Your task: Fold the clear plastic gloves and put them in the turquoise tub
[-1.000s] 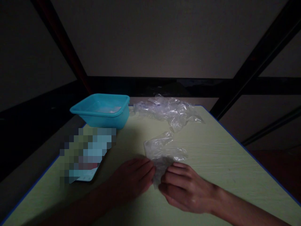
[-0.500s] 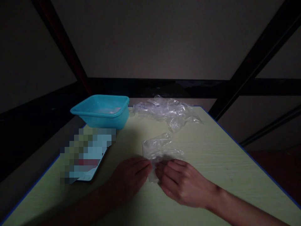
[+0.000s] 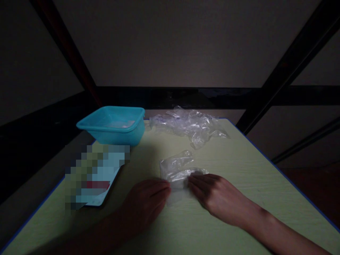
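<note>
A thin, clear plastic glove (image 3: 176, 164) lies folded on the table in front of me, with two rounded lobes pointing to the right. My left hand (image 3: 148, 196) is closed at its lower left edge, fingertips pinched together on the plastic. Across the lower lobe rests my right hand (image 3: 215, 193), its fingers stretched out side by side and pressing flat on the plastic. Their tips are partly blurred and in shadow. Beyond both hands lies a crumpled heap of clear plastic gloves (image 3: 196, 127).
A turquoise plastic basin (image 3: 117, 136) stands at the table's far left corner. Nearer, on the left, lies a pale flat device (image 3: 97, 202), mostly pixelated. The light wooden table (image 3: 252, 198) has a blue edge. Behind it is a dark wall (image 3: 172, 46) with black beams.
My right hand has moved a little right and up, away from my left fingertips, and its fingers have straightened along the glove. My left hand stays in place.
</note>
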`<action>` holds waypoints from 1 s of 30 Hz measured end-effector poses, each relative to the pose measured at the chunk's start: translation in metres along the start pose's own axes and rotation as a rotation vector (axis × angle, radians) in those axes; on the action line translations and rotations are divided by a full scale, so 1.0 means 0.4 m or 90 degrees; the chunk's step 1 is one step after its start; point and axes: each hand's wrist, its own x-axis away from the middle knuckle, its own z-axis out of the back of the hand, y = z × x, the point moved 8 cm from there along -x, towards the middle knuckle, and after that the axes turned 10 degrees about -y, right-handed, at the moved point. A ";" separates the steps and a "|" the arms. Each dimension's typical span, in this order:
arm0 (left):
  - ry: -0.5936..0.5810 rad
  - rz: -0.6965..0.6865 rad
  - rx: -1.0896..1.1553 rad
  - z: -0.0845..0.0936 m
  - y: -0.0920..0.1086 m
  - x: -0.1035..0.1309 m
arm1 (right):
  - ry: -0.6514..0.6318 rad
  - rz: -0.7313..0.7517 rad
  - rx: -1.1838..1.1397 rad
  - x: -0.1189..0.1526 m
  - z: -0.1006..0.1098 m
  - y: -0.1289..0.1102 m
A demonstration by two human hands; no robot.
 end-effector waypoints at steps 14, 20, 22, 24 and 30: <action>-0.082 0.245 0.296 -0.040 -0.094 0.008 | -0.093 -0.110 -0.325 0.012 -0.010 0.109; -0.148 0.482 0.404 -0.075 -0.147 0.020 | -0.073 -0.160 -0.546 0.004 -0.037 0.164; -0.154 0.518 0.441 -0.083 -0.155 0.020 | -0.057 -0.180 -0.622 0.003 -0.055 0.181; -0.138 0.536 0.473 -0.084 -0.162 0.017 | -0.041 -0.202 -0.692 0.003 -0.074 0.196; -0.129 0.593 0.529 -0.089 -0.178 0.012 | -0.007 -0.272 -0.762 0.000 -0.106 0.225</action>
